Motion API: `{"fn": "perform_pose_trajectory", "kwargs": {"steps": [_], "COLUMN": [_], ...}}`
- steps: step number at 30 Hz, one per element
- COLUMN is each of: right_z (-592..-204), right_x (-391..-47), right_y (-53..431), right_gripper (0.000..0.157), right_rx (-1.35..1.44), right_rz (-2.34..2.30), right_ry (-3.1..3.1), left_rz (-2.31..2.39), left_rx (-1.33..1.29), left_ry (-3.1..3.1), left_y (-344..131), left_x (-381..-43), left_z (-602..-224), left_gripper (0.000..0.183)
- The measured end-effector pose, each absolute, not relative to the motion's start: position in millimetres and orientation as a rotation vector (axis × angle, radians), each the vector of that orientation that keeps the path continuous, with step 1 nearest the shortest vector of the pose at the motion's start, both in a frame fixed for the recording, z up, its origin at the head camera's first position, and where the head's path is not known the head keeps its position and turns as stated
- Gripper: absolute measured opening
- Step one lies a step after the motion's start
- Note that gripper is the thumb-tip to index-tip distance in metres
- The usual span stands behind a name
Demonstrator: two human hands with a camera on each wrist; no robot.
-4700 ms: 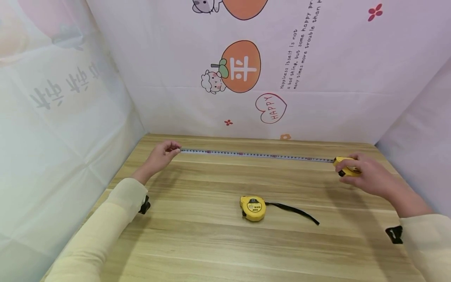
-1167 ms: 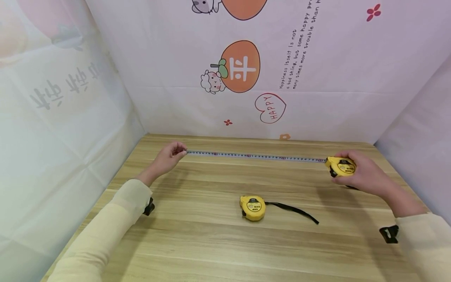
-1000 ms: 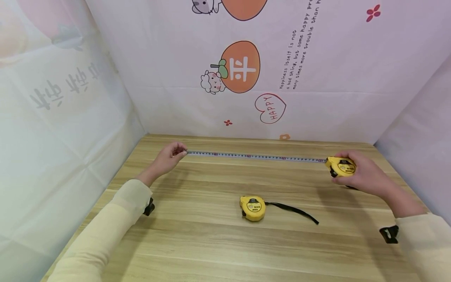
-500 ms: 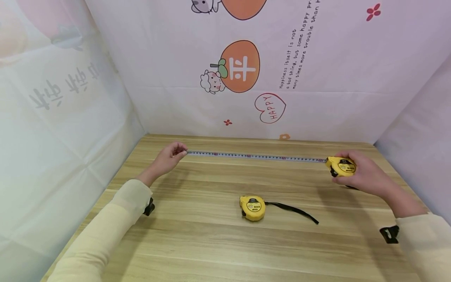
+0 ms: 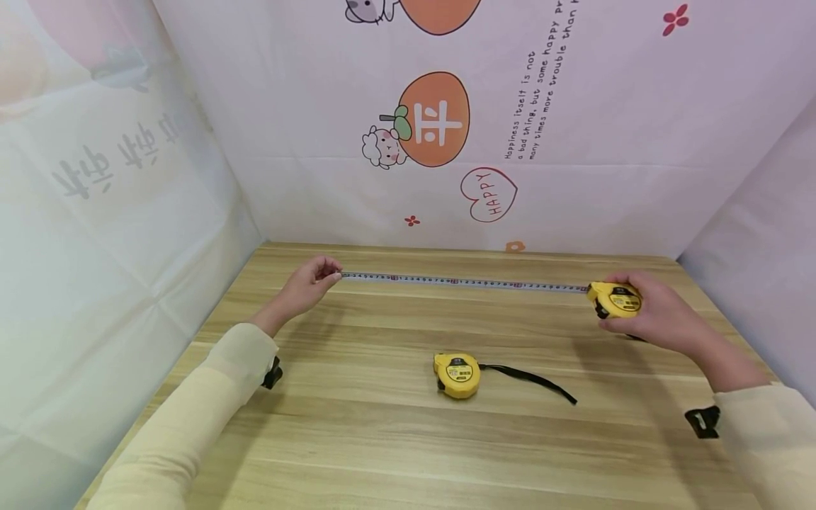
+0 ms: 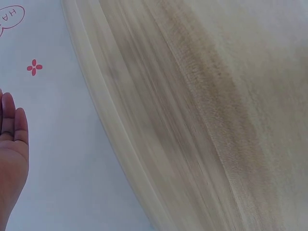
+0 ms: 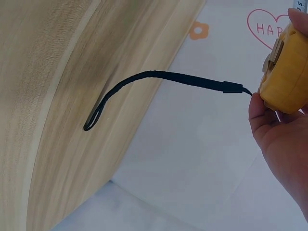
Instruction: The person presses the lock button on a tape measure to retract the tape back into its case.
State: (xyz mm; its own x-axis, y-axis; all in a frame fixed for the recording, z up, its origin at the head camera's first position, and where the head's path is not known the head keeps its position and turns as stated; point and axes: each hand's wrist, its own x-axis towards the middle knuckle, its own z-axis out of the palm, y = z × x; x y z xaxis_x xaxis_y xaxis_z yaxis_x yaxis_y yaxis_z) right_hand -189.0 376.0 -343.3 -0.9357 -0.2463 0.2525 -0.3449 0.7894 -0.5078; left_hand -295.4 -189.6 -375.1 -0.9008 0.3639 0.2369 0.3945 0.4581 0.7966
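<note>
In the head view a yellow tape measure [image 5: 615,300] is held in my right hand [image 5: 663,319] above the table's right side. Its metal blade [image 5: 455,282] runs out straight to the left. My left hand [image 5: 310,287] pinches the blade's free end between thumb and fingers, which hide the tip. The right wrist view shows the yellow case with its black strap [image 7: 192,81] hanging off. In the left wrist view only part of my left hand [image 6: 12,149] shows, at the left edge. A second yellow tape measure [image 5: 457,375] lies on the table between my forearms.
The second tape measure's black strap [image 5: 532,381] trails to the right on the wooden table [image 5: 382,453]. Printed white cloth [image 5: 319,191] hangs behind the table, with more cloth on both sides. A black wrist mount [image 5: 703,422] shows at each sleeve.
Compared with the oldest frame, my hands are closer together and less blade is out. My left hand moved right, my right hand left. The second tape measure stays put.
</note>
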Motion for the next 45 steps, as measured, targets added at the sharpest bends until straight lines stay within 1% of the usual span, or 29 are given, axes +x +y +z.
{"fn": "perform_pose_trajectory", "kwargs": {"steps": [11, 24, 45], "right_z": [-341, -341, -342], "right_x": [-188, -188, -188], "right_y": [372, 369, 366], "right_gripper": [0.063, 0.062, 0.064], "right_rx": [0.465, 0.486, 0.487], "right_rz": [0.847, 0.867, 0.837], "right_ry": [-2.814, -2.809, -2.798], "left_rz": [-1.497, -1.496, -1.508], "left_rx": [-0.684, -0.738, -0.789], "left_ry": [-2.662, -2.632, -2.616], "left_y": [-184, -180, -171], "left_x": [-295, -294, -294], "left_z": [-374, -375, -378], "left_gripper": [0.016, 0.015, 0.017]}}
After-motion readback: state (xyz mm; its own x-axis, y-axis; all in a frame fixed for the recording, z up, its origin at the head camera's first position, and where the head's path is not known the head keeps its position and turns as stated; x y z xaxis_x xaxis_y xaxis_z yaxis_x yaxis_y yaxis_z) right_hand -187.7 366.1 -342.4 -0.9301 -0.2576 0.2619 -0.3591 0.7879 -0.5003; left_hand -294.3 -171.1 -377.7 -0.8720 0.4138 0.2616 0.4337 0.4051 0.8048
